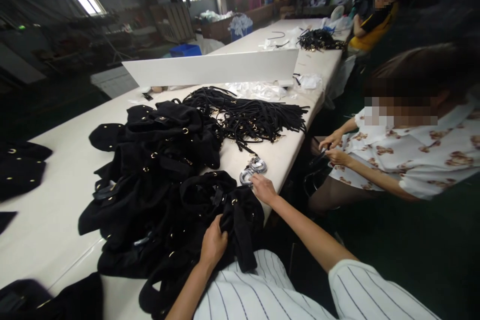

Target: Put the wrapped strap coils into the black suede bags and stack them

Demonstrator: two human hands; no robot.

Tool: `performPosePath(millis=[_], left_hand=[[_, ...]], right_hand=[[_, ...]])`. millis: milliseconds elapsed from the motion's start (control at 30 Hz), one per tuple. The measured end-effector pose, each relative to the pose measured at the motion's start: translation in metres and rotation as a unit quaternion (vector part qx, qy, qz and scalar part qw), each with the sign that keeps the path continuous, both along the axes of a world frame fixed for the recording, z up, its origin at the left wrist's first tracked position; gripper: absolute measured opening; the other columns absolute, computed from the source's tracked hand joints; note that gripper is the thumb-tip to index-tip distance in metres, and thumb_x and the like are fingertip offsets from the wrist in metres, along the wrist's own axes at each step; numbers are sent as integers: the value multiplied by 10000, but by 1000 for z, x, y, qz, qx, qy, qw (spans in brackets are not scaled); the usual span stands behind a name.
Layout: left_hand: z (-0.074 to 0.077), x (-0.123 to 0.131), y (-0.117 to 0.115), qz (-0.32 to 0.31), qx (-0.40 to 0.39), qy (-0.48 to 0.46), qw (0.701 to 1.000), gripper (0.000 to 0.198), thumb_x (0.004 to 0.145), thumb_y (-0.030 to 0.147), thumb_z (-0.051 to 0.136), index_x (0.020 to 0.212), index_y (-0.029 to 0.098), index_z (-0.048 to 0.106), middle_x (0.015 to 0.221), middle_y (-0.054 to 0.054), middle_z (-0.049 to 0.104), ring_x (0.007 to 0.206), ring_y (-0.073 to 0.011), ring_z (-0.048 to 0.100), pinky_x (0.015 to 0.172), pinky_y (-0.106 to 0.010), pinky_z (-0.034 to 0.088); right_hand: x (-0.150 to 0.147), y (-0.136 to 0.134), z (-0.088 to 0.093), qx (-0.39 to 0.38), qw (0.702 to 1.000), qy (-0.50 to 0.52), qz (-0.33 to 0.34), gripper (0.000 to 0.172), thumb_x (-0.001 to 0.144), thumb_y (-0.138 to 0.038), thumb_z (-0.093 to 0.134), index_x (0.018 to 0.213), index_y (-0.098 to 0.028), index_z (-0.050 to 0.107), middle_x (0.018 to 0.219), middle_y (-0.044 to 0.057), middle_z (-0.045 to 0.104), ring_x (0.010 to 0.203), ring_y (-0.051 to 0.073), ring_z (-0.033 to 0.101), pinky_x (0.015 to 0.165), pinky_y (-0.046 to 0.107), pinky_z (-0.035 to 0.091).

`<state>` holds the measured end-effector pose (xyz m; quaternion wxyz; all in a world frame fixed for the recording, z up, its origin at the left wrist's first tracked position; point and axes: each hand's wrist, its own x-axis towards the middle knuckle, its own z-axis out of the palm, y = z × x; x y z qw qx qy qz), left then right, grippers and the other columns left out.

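Note:
My left hand is closed on the edge of a black fabric bag with gold-coloured eyelets, at the near edge of the table. My right hand reaches past that bag to a pair of clear-wrapped rings on the tabletop; its fingertips touch the nearer ring, and its fingers are bent together. More black bags lie in a heap to the left. Behind the rings is a pile of black straps with gold-coloured clasps.
A long white board stands across the pale table. A seated person works close by on the right, another person sits farther back. More black straps and a blue bin are beyond.

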<state>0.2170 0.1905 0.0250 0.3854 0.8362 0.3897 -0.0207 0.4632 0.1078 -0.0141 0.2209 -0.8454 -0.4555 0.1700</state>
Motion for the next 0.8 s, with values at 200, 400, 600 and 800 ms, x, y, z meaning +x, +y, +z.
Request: performPosePath(millis=[200,400,600,800], left_hand=[[-3,-4,1,18,3,-1,1000,470,789,99,491,1243,208,545,1184,-73,703,1111,-212,650,934,-290,457],[-5,-7,1,39,-4,-9,999,440,814,123,486,1239,223,538,1110,-60,727,1087,-210,664,905,-284,459],[-6,-6,1,53,-11,-25,998,434,856,182,486,1287,231,503,1162,-69,708,1086,-220,662,921,-315,474],[2,10,0,8,117,-39,992,561,873,431,573,1387,253,432,1229,-84,602,1057,-241,642,861,-342,536]], right_hand=[[0,35,-25,-118,991,-46,32,357,814,22,474,1052,-148,679,1224,148,633,989,238,650,825,313,461],[15,36,-19,-120,988,-74,65,234,818,-71,562,994,-165,683,1130,85,679,1013,218,630,831,297,451],[23,10,16,-35,994,-103,-6,194,874,-263,557,1047,-197,616,1163,63,641,1014,214,610,785,277,435],[14,-43,40,109,984,-47,-137,161,858,-356,602,907,-203,611,999,47,624,874,192,594,741,286,458]])
